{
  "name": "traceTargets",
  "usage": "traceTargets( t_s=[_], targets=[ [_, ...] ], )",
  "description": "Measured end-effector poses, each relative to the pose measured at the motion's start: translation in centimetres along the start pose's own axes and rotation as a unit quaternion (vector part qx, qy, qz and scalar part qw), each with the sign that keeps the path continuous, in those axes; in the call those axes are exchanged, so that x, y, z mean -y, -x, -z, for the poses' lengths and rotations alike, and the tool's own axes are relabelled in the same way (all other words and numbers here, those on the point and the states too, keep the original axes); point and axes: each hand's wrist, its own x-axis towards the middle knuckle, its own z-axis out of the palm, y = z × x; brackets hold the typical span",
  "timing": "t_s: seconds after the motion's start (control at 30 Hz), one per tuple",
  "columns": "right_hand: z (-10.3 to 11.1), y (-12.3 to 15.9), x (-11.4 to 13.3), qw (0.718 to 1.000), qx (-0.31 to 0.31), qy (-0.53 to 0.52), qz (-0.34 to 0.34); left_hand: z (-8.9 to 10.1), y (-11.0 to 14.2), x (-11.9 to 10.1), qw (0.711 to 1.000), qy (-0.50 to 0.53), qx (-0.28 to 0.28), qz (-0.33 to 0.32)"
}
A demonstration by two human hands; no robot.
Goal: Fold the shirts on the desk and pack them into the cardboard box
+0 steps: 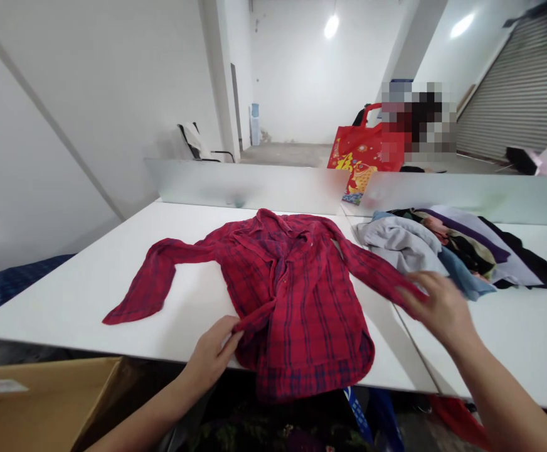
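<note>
Red/navy plaid shirt (308,307) spread on white surface (118,263), hem (311,378) over nr edge. L hand (214,351) pinching its lower front (254,320); R hand (443,307) gripping sleeve (379,273) end, nr clothes pile (464,248).

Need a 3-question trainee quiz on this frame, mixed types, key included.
1. Multiple choice: what pattern does the red shirt have?
A) polka dots
B) plaid
C) none, plain red

2. True or false: the heap of clothes lies to the right of the red shirt.

3. Short answer: which hand is at the end of a sleeve, and what does the other hold?

Key:
1. B
2. True
3. The right hand; the left hand pinches the shirt's lower part.
</note>
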Motion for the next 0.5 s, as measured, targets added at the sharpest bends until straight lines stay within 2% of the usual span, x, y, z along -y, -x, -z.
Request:
traceTargets(
  t_s=[0.03,0.1,0.13,0.2,0.3,0.37,0.4,0.43,0.5],
  targets=[
    [-0.3,1.2,2.1,0.992,0.077,-0.067,0.071,0.2,0.0,-0.3,0.998,0.046,-0.034,0.035],
    [-1.2,3.7,6.3,0.937,0.251,-0.157,0.187,0.8,-0.1,-1.3,0.981,0.138,-0.109,0.079],
    [-1.6,5.0,8.2,0.914,0.296,-0.165,0.221,1.1,-0.3,-1.8,0.970,0.181,-0.140,0.082],
    [-2.6,6.9,11.2,0.895,0.330,-0.158,0.254,1.7,-0.6,-2.7,0.949,0.247,-0.183,0.068],
    [-3.8,8.1,13.0,0.889,0.331,-0.181,0.258,2.1,-0.9,-3.5,0.941,0.259,-0.210,0.053],
    [-4.2,8.0,13.0,0.888,0.330,-0.220,0.233,2.0,-0.7,-3.6,0.961,0.201,-0.187,0.042],
    [-4.2,7.9,12.8,0.888,0.331,-0.237,0.214,1.9,-0.6,-3.6,0.974,0.161,-0.154,0.029],
    [-4.1,7.6,12.5,0.886,0.337,-0.254,0.194,1.9,-0.4,-3.6,0.987,0.116,-0.109,0.010],
    [-3.4,7.1,11.9,0.865,0.370,-0.292,0.171,1.6,0.1,-3.8,0.998,0.019,0.020,-0.053]
  ],
)
